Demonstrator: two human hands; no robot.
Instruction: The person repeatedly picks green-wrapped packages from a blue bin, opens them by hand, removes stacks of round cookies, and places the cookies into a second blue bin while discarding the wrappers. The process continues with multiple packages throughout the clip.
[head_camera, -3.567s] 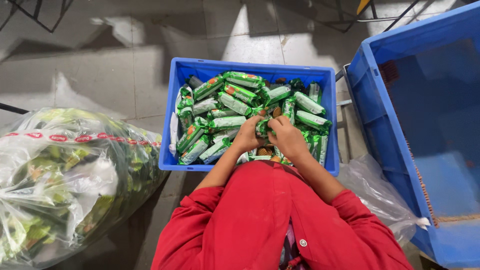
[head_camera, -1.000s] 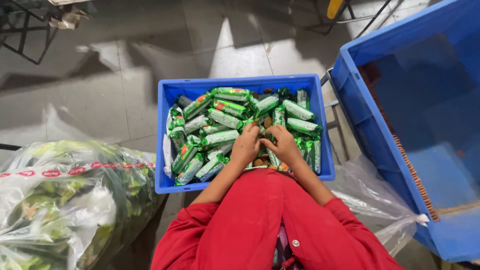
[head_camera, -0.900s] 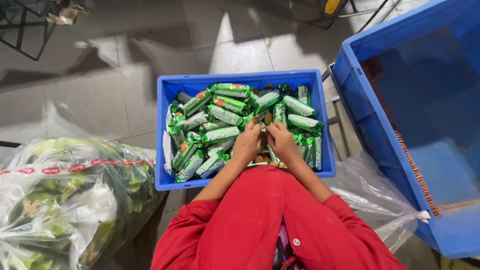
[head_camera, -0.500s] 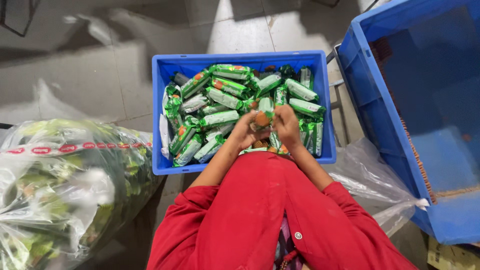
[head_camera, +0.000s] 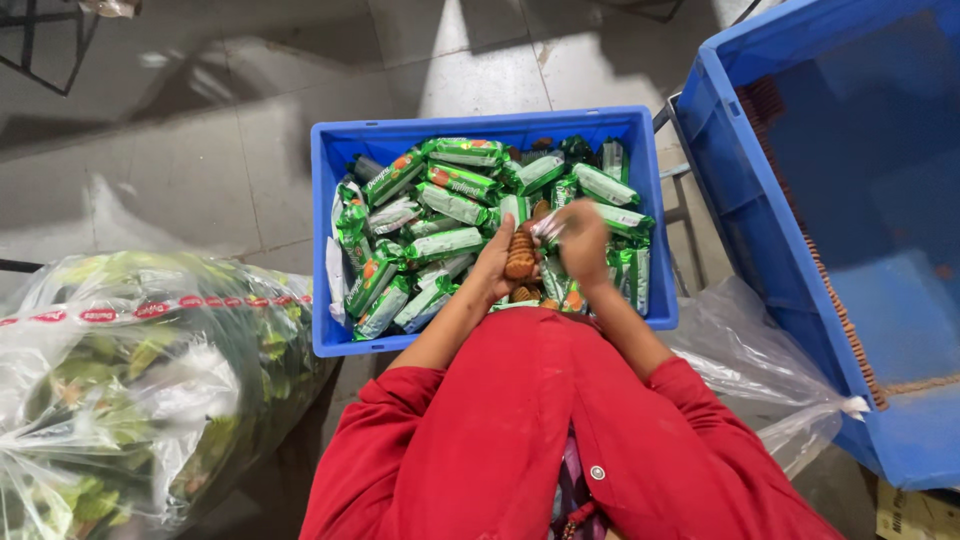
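Note:
A blue plastic crate (head_camera: 335, 210) in front of me is full of green wrapped biscuit packets (head_camera: 450, 205). Over its near edge my left hand (head_camera: 497, 262) grips a stack of brown round biscuits (head_camera: 519, 254). My right hand (head_camera: 583, 240) is closed on the torn silvery wrapper (head_camera: 547, 227) at the top of that stack. Both red sleeves reach forward from my lap. A few more loose biscuits (head_camera: 523, 294) show just below my hands.
A big clear plastic bag (head_camera: 130, 390) stuffed with green wrappers lies on the floor at my left. A large blue bin (head_camera: 760, 240) stands at my right, with a row of brown biscuits along its inner wall. A clear plastic sheet (head_camera: 760, 380) lies beside it.
My hands have lifted out of the packets. The wrapper is now peeled off and the bare brown biscuit stack shows in my left hand. The view shifted slightly.

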